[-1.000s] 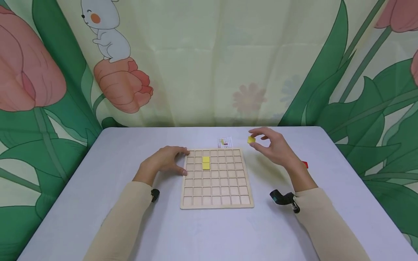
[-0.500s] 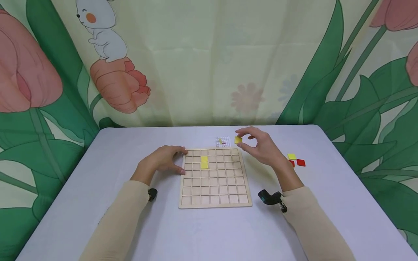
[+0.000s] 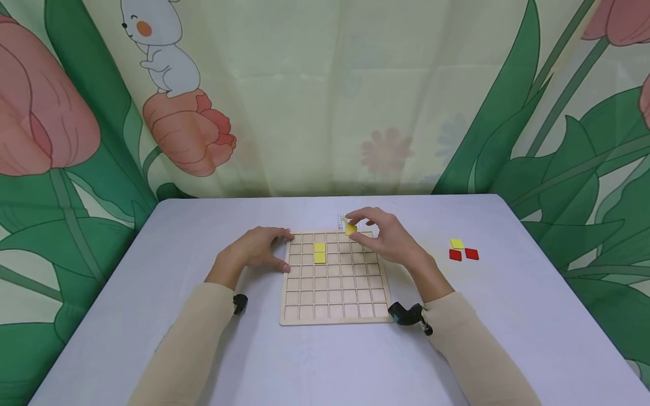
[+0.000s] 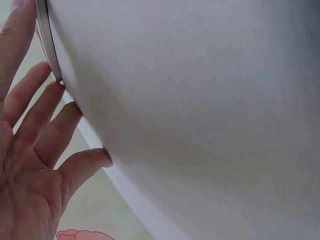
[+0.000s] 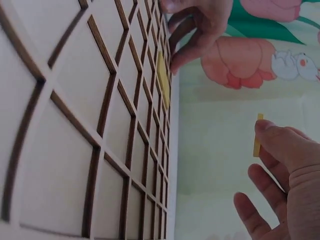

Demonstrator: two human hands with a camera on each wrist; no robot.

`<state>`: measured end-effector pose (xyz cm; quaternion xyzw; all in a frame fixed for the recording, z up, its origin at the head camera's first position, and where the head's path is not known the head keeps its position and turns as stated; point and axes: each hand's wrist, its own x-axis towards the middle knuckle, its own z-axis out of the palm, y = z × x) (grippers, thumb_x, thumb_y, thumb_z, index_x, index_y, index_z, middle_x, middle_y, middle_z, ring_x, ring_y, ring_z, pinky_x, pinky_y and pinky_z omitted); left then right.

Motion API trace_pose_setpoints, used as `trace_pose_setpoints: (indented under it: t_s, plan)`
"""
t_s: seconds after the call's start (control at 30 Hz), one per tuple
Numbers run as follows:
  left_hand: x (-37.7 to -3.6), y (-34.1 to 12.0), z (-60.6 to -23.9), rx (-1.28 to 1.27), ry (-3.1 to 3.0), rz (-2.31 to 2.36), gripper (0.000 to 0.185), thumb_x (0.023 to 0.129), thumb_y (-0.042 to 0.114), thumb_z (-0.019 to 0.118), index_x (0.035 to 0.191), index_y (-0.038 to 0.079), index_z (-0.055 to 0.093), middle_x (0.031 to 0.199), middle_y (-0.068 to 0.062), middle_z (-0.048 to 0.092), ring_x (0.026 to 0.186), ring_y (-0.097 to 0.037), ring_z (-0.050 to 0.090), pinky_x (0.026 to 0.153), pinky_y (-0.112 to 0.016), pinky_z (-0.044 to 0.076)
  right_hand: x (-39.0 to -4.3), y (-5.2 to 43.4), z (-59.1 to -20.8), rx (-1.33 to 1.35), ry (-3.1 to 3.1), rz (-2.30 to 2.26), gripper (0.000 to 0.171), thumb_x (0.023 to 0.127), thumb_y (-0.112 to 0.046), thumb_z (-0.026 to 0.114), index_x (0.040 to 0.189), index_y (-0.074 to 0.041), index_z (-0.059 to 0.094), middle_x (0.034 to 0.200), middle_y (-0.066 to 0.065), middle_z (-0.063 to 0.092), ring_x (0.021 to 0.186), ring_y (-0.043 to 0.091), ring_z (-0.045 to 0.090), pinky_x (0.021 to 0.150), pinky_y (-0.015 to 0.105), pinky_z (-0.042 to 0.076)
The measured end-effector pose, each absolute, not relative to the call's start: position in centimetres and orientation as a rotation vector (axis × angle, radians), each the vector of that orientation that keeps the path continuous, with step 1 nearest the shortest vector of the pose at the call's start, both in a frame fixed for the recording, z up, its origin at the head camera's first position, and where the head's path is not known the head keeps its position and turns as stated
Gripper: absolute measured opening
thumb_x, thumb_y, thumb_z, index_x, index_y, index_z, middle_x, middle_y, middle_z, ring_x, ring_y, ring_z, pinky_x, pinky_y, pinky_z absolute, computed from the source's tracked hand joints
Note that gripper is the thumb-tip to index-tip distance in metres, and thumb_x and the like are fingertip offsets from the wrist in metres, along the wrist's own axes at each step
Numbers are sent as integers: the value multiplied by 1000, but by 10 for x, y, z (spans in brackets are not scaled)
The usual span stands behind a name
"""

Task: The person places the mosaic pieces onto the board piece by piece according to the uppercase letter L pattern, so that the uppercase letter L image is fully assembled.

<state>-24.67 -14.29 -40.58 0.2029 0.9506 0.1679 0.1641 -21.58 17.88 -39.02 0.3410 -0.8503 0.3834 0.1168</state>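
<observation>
My right hand (image 3: 382,232) pinches a yellow square tile (image 3: 351,229) between thumb and fingertips, over the far edge of the wooden grid board (image 3: 337,322). The right wrist view shows this tile (image 5: 257,135) edge-on, raised off the board. Two yellow tiles (image 3: 319,252) sit one behind the other in cells of the board's upper left part. At the board's left edge, my left hand (image 3: 254,252) rests spread, its thumb and fingertips touching the frame. In the left wrist view, the fingers (image 4: 60,127) of that hand are fairly straight beside the board's side (image 4: 48,42).
A small printed grid card (image 3: 342,222) lies just beyond the board, partly covered by the right hand. To the right on the white table (image 3: 337,366) lie one loose yellow tile (image 3: 456,243) and two red tiles (image 3: 471,254). A patterned curtain (image 3: 304,113) stands behind.
My right hand has moved left with the yellow tile, from beside the board to over its far edge. The loose tiles on the right have come into view. The left hand stays put.
</observation>
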Motion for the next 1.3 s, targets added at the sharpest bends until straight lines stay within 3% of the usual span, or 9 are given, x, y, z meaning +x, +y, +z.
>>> trace_pose_setpoints:
  t_s: [0.2, 0.37, 0.63, 0.87, 1.3]
  plan:
    - [-246, -143, -405, 566, 2713, 474, 88, 57, 55, 84, 134, 28, 53, 146, 3, 41, 137, -24, 33, 110, -47, 29, -215, 154, -394, 1126, -2502, 1129, 40, 83, -15, 73, 121, -14, 60, 102, -3, 66, 106, 14, 54, 87, 46, 48]
    - [-247, -142, -407, 592, 2707, 480, 87, 58, 55, 83, 134, 27, 53, 146, 3, 41, 136, -24, 33, 110, -46, 30, -209, 138, -399, 1177, -2577, 1100, 41, 82, -14, 74, 120, -13, 61, 100, -3, 65, 104, 12, 55, 93, 39, 45]
    - [-246, -143, -407, 576, 2720, 453, 88, 57, 56, 83, 134, 27, 53, 146, 2, 42, 136, -24, 34, 109, -47, 31, -204, 125, -409, 1177, -2691, 1146, 40, 84, -14, 72, 122, -12, 59, 101, -2, 63, 101, 24, 58, 91, 44, 46]
    - [-247, -143, -407, 613, 2726, 456, 87, 58, 57, 82, 135, 27, 53, 145, 3, 42, 135, -24, 35, 109, -46, 31, -202, 120, -414, 1103, -2859, 1038, 41, 84, -24, 72, 122, -18, 59, 101, -7, 62, 102, 16, 55, 92, 34, 44]
    - [-246, -143, -407, 615, 2729, 456, 88, 58, 57, 82, 135, 26, 53, 145, 2, 43, 135, -24, 35, 110, -46, 30, -202, 113, -426, 1136, -2911, 973, 41, 84, -28, 73, 121, -20, 60, 101, -8, 60, 99, 11, 51, 90, 30, 44]
